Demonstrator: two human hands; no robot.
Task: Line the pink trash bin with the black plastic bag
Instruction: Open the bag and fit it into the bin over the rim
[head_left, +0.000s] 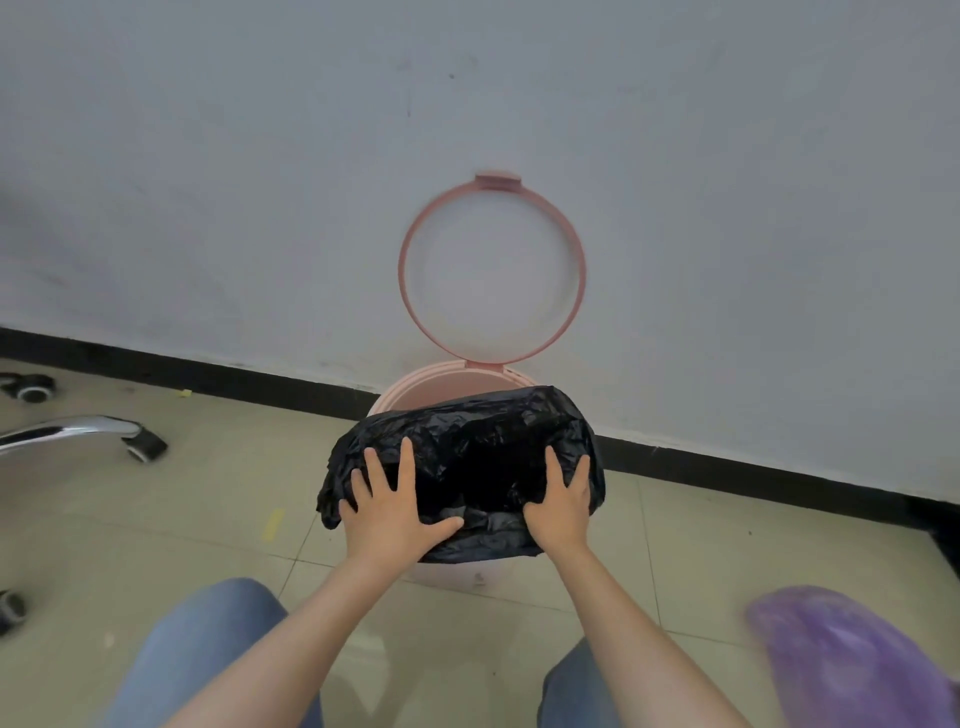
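Observation:
The pink trash bin (441, 387) stands on the floor against the wall, its pink hoop ring (492, 270) flipped up against the wall. The black plastic bag (467, 441) is draped over the near part of the bin's mouth, while the far rim shows bare pink. My left hand (392, 506) lies on the bag's near left side, fingers spread and thumb hooked under the folded edge. On the near right side, my right hand (561, 506) presses the bag with its fingers splayed. The bag's inside looks dark and sunken between my hands.
A white wall with a black baseboard (727, 467) runs behind the bin. A chrome chair leg with castors (140, 441) lies at the left. A purple plastic bag (852, 660) sits at the lower right. My jeans-clad knees (208, 654) are in the foreground on the tiled floor.

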